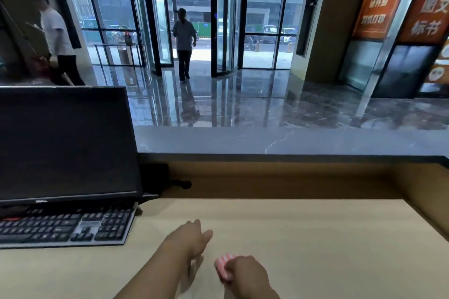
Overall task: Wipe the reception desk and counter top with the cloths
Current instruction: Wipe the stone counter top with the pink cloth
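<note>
One cloth, pink-and-white striped, bunched small. It sits at the near edge of the desk, a little right of centre, in the right hand. That hand's fingers curl round it, and only the cloth's left end shows past the knuckles. Whether it presses on the desk cannot be told.

One left hand, holding nothing, fingers relaxed and pointing far. It lies just left of the right hand and slightly beyond it. A shadow beneath suggests it is lifted off the surface.

One desk, pale wood top, nearest the wearer. One counter of dark veined stone, raised along the desk's far side, well apart from both hands.

One monitor, screen dark, at far left on the desk. One keyboard lies just in front of it.

Two people stand in the lobby beyond the counter, one at far left and one by the glass door.

Progress, as a judgement:
- Neither surface shows streaks, damp patches or dust lines, so wiped ground cannot be told from unwiped.
- The cloth is balled up rather than spread flat, which suggests a start or a pause, not a full stroke.
- Only one cloth is in sight, though the task names several.
- Likely left to do: the open desk to the right, the strip around the keyboard, and the whole counter.
</note>
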Action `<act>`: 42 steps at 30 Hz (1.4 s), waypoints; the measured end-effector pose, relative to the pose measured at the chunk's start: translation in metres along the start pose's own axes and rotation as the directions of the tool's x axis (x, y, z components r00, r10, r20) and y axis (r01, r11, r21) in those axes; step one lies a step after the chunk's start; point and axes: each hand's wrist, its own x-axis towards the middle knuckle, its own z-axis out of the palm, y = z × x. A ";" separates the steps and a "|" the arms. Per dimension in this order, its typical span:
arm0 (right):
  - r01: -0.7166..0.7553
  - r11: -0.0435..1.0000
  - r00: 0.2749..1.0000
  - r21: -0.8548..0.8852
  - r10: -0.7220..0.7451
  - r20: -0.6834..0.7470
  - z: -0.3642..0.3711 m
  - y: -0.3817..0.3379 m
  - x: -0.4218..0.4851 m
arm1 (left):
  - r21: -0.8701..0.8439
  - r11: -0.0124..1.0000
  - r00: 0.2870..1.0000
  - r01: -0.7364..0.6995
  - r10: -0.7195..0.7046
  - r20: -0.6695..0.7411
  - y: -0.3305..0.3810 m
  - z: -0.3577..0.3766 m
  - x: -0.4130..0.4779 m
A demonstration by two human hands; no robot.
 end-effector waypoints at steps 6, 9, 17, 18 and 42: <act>0.069 0.997 0.950 0.035 -0.055 -0.309 -0.069 0.013 -0.005 | -0.015 0.998 0.984 -0.058 0.055 -0.172 0.028 -0.049 -0.004; 0.093 0.986 0.910 0.135 -0.029 -0.414 -0.116 0.011 -0.001 | -0.030 0.996 0.969 -0.082 0.072 -0.236 0.043 -0.067 -0.003; 0.156 0.959 0.699 0.234 0.060 -0.713 -0.215 0.042 0.028 | -0.035 0.995 0.934 -0.090 0.072 -0.351 0.061 -0.090 0.000; 0.156 0.968 0.668 0.198 0.044 -0.743 -0.225 0.049 0.036 | -0.039 0.996 0.924 -0.080 0.059 -0.378 0.061 -0.091 0.002; 0.139 0.957 0.971 -0.255 -0.183 -0.155 -0.217 -0.090 0.220 | -0.081 0.997 0.851 0.000 -0.042 -0.523 -0.038 -0.112 0.047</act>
